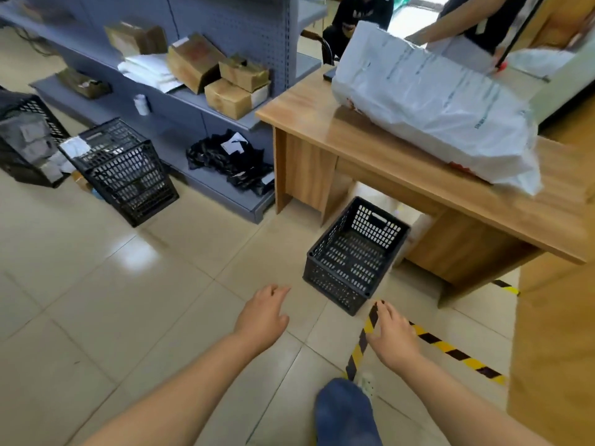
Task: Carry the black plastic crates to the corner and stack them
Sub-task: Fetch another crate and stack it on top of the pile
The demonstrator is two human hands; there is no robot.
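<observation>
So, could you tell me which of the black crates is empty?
The crate by the desk, nearest both hands; the tilted crate and far-left crate hold items.

Wooden desk (370,146) bearing white plastic bag (434,104); grey shelving (193,101) with cardboard boxes (225,78); striped floor tape (450,349).

Perforated black plastic crate (354,255); glossy tiled floor (112,284).

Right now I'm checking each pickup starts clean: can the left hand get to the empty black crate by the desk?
Probably yes. The left hand hangs open just short of the empty black crate, with only bare floor between them; the desk stands beyond its far side.
</observation>
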